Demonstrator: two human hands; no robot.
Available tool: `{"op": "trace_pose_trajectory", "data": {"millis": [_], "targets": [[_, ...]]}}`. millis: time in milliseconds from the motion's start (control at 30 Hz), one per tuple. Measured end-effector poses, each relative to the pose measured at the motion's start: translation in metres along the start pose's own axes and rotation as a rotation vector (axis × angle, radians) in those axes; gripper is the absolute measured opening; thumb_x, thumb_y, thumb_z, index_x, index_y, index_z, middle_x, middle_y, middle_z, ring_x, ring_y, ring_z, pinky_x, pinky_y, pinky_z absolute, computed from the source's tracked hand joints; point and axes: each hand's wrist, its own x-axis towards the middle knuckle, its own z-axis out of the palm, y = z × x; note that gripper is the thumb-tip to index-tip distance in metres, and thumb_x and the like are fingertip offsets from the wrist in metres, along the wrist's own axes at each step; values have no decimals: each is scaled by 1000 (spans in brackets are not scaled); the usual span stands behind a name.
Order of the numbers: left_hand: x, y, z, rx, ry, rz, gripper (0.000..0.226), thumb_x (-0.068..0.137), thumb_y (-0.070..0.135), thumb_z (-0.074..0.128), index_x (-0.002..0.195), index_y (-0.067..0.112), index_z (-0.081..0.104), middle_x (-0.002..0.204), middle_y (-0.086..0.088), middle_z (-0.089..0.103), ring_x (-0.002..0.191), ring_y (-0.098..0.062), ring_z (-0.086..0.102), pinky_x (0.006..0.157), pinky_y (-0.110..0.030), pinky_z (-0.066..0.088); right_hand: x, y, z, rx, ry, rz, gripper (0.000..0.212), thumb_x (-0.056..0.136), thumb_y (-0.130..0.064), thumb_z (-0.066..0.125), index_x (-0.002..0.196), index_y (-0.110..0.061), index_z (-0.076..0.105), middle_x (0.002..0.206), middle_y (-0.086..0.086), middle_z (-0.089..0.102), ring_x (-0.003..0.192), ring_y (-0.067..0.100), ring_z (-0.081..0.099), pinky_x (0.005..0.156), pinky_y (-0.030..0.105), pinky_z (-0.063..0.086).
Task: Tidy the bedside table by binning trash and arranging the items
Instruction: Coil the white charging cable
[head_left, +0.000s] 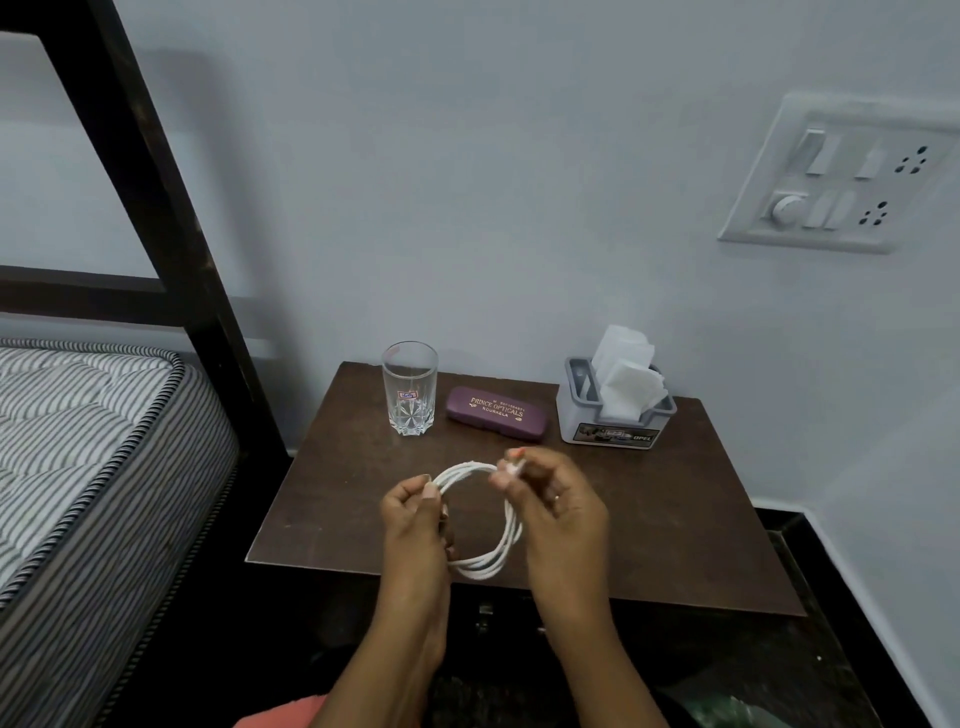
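On the far left is a bed with a striped mattress (78, 441) and a dark bed frame (171, 234). Next to it stands a brown bedside table (337, 493).

At the back of the table, on its left side, a clear glass (409, 389) stands upright. I cannot tell if there is anything in it.

In front, above the table, the person's left hand (413, 514) has its fingers curled round the left side of a white cable (483, 569). The cable is wound into a round loop and is held up between both hands, over the front part of the table.

Behind the loop, just beside the glass, lies a closed purple glasses case (496, 413) with gold letters.

The right hand (556, 509) pinches the top right of the loop with its fingertips. There is a ring on one finger.

At the back right of the table sits a grey tissue box (613, 421), with white tissues (623, 379) sticking up out of it.

High on the wall, far right, is a white switch board (841, 176).
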Motion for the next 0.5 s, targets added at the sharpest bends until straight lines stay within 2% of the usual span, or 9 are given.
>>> {"op": "trace_pose_trajectory", "data": {"millis": [33,100,233,333,400,500], "targets": [[-3,0,1,39,-17,27,14,97,9,38,91,20,44,65,1,41,32,2,37,36,-9,32,2,-2,-2,112,60,80,21,74,0,72,81,-19,67,74,-7,71,72,0,63,68,12,48],[-11,-3,4,126,-60,76,12,98,10,38,92,17,45,65,2,42,37,2,40,40,-8,34,4,-3,-7,133,182,135,21,74,1,72,83,-17,64,67,-5,69,64,0,62,62,12,49],[-18,-9,6,255,-129,158,14,98,18,38,88,20,47,70,2,44,54,-4,39,51,-16,37,5,-2,-16,-242,263,8,30,67,-13,80,81,-24,56,68,-6,65,61,2,60,61,12,47],[-20,-8,7,163,-187,55,15,98,15,38,86,16,47,66,2,42,42,0,34,42,-12,32,7,7,-19,-431,184,37,23,70,-19,78,76,-27,57,72,-7,65,62,7,63,59,19,50],[-17,-7,6,28,-172,-67,17,98,13,38,85,15,48,65,2,41,36,0,32,38,-11,30,6,10,-19,-315,80,146,16,78,-13,72,84,-26,64,77,-3,64,62,14,66,55,25,55],[-8,-1,1,-252,-109,-236,14,98,12,38,93,14,51,62,3,47,34,0,37,35,-12,34,4,9,-14,-42,-113,369,25,87,-1,58,107,-14,66,88,2,67,62,12,65,54,21,55]]}}
